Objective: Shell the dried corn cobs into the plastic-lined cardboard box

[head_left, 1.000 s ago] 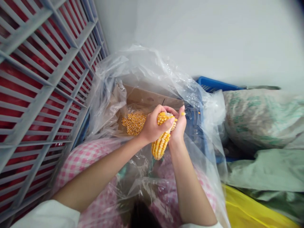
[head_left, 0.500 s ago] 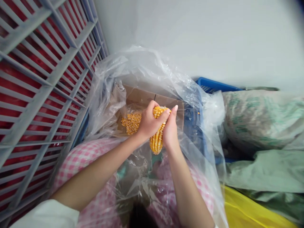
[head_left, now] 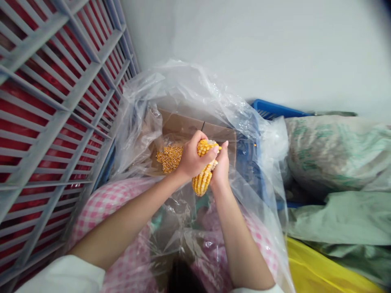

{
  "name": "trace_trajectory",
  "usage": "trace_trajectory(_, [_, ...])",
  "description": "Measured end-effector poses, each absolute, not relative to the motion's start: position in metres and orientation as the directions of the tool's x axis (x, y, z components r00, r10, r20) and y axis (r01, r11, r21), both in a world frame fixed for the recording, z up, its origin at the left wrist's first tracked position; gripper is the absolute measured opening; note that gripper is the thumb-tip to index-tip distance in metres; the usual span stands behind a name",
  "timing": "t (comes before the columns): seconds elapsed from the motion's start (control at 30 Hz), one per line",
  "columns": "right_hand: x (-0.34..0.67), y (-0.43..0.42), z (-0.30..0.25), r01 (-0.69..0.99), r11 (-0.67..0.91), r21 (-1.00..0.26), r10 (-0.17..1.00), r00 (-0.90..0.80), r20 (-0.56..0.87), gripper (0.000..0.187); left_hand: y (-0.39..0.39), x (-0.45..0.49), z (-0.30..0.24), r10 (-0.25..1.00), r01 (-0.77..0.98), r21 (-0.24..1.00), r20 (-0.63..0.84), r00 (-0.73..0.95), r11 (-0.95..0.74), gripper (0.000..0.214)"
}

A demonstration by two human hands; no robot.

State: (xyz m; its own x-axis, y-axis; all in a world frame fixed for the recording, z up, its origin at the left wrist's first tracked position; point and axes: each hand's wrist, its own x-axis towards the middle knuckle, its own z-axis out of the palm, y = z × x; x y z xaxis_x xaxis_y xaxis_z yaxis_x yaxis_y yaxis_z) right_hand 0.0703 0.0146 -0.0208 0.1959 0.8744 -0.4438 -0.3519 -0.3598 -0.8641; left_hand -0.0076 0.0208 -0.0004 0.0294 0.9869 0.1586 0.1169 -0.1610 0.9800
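An ear of corn (head_left: 200, 184) with yellow kernels is held between my two hands, its lower end pointing toward me. My left hand (head_left: 193, 156) wraps round its left side, thumb pressed across the top. Against the right side is my right hand (head_left: 221, 167), closed on the ear with its fingertips pointing up. Pale bare cob shows between the kernels near my left thumb. Below and left of the ear, a pile of loose corn kernels (head_left: 169, 158) lies in a clear plastic bag (head_left: 183, 77). My fingers hide part of the ear.
Cardboard (head_left: 180, 122) shows inside the bag. A tall slatted crate (head_left: 70, 101) with red contents stands on the left. To the right are a blue basket (head_left: 275, 109), a printed woven sack (head_left: 332, 150), green cloth (head_left: 342, 219) and yellow material (head_left: 324, 268). A white wall (head_left: 259, 44) rises behind.
The ear has tilted slightly between my hands, and more pale bare cob shows beside my left thumb. My right hand has shifted a little lower.
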Motion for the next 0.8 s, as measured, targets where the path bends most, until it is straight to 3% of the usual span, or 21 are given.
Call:
trace_trajectory(0.1, [0.076,0.017,-0.015,-0.452,-0.482,-0.751,0.831,0.036,-0.555,0.07,0.024,-0.008,0.0,0.992,0.088,0.989,0.124,-0.025,-0.122,0.021])
trace_trajectory(0.2, [0.082,0.018,-0.007,-0.423,-0.557,-0.715,0.81,-0.086,-0.58,0.076,0.029,-0.012,0.004,0.993,0.05,0.995,0.085,-0.08,-0.081,0.022])
trace_trajectory(0.3, [0.08,0.015,0.0,-0.308,-0.513,-0.801,0.84,0.014,-0.543,0.078,0.032,-0.015,0.007,0.984,0.069,0.996,0.072,-0.165,-0.061,0.024])
trace_trajectory(0.4, [0.073,0.011,0.003,-0.131,-0.394,-0.91,0.889,0.196,-0.413,0.072,0.032,-0.014,0.008,0.975,0.163,0.982,0.122,-0.187,-0.092,0.025])
trace_trajectory(0.57, [0.069,0.01,-0.001,0.091,-0.34,-0.936,0.898,0.328,-0.295,0.063,0.03,-0.009,0.001,0.981,0.181,0.979,0.122,-0.154,-0.094,0.022])
trace_trajectory(0.8, [0.068,0.013,-0.022,-0.122,-0.364,-0.923,0.854,0.352,-0.383,0.052,0.029,-0.011,-0.006,0.989,0.11,0.987,0.124,-0.081,-0.115,0.022])
